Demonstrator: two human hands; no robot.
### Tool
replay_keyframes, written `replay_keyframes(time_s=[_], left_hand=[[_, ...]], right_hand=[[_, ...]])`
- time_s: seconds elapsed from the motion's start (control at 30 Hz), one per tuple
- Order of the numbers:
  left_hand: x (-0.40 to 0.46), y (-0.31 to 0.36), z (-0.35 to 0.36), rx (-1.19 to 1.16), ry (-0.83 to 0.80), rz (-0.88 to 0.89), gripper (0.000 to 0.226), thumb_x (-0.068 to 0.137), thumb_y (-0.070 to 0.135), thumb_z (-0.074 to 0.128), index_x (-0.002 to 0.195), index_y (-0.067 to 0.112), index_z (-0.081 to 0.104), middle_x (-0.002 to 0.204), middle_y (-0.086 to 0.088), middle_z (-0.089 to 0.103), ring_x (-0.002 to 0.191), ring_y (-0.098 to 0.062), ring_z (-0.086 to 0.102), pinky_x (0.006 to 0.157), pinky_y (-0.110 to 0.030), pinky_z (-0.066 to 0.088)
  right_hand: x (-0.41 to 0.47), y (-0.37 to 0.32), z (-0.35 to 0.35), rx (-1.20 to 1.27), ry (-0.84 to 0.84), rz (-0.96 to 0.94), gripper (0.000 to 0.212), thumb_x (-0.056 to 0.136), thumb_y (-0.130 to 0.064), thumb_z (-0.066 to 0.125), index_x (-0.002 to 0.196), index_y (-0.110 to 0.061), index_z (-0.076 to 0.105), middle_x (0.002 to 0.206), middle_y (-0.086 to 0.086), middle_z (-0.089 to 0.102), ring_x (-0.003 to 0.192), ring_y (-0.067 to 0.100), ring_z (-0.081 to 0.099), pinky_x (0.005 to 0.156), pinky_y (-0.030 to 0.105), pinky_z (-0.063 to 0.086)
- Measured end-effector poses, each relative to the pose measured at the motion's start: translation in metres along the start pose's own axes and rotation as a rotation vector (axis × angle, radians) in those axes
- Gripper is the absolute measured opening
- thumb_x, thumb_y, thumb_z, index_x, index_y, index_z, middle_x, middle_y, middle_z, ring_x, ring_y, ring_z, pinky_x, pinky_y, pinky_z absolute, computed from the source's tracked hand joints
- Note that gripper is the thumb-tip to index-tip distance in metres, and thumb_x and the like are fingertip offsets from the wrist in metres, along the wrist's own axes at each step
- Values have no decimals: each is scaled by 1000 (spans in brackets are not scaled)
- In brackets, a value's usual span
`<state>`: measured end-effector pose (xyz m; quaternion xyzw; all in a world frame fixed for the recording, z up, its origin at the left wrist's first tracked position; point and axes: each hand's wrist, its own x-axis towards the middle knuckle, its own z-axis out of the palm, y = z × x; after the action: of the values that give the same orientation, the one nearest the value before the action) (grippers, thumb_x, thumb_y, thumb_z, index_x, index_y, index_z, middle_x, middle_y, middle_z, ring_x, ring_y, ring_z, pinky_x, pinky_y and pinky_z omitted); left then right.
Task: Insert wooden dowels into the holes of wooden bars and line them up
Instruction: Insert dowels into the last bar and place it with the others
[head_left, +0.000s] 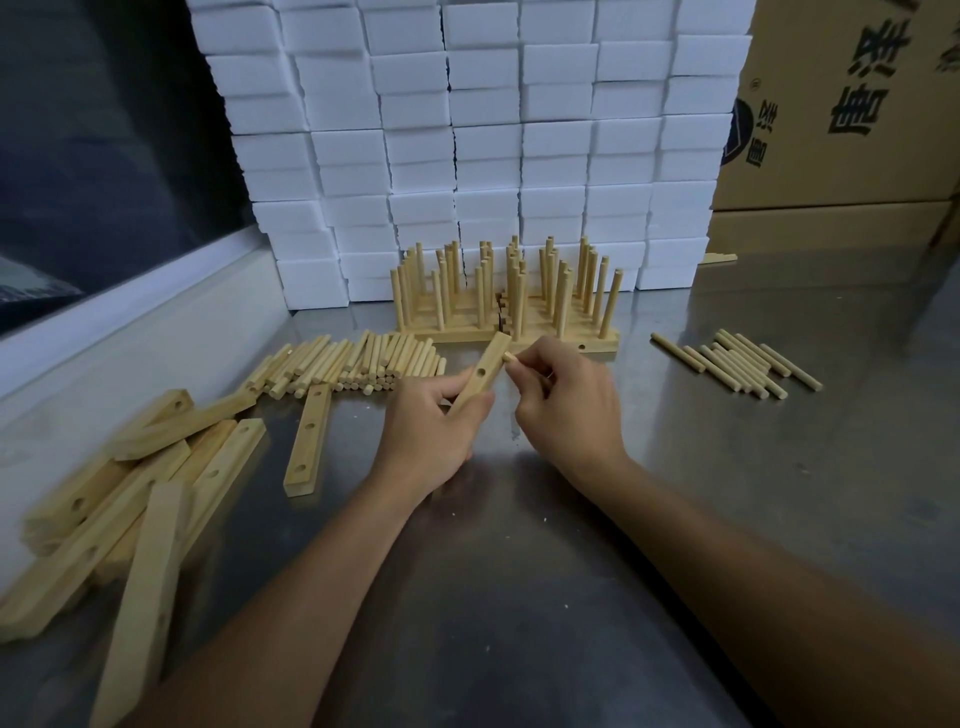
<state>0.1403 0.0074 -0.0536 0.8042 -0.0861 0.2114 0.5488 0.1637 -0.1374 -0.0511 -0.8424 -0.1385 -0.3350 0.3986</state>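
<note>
head view: the left hand (434, 431) grips a wooden bar (480, 375), fingers curled round its lower end, so the bar tilts up and away to the right with 1 hole showing on its upper face. the right hand (563, 402) pinches a dowel (508, 357) between thumb and fingertips; only the dowel's pale end shows, right beside the bar's upper part, and whether they touch cannot be told. both hands are held close together over a steel table (519, 597).

just behind the hands stand the finished bars (506, 332), lined up side by side flat on the table with many dowels upright in them. to their left lies a heap of loose dowels (348, 366). a smaller bunch of dowels (737, 364) lies well apart on the right. 1 single bar (310, 439) with 3 holes lies flat left of the left hand, and a loose pile of bars (130, 499) sprawls at the far left.

white foam blocks (467, 130) are stacked like a wall at the back, with cardboard boxes (841, 114) to the right.
</note>
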Motion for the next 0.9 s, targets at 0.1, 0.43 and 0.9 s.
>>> replay_keyframes(time_s=[0.1,0.43,0.9], left_hand=[[0,-2,-1,120,6,86,25,89,14,68,113,19,75,46,17,53,47,-8,44,50,-27,39],[1,-1,-4,279,25,248,19,87,12,70,106,11,76,64,-5,53,55,-10,45,52,-22,35],[-2,8,-9,432,-54,450,23,84,3,70,107,-3,73,63,-8,54,55,-23,50,53,-35,41]], right_hand=[[-3,-3,-2,-130,27,-30,11,91,-21,67,82,-18,61,68,-14,52,58,7,47,49,24,32],[-5,-5,-4,-122,17,-61,7,91,-20,65,86,-15,64,71,-2,65,62,20,58,54,38,49],[14,0,-25,545,-370,533,26,99,-16,57,80,-11,74,47,-10,54,39,1,41,40,16,31]])
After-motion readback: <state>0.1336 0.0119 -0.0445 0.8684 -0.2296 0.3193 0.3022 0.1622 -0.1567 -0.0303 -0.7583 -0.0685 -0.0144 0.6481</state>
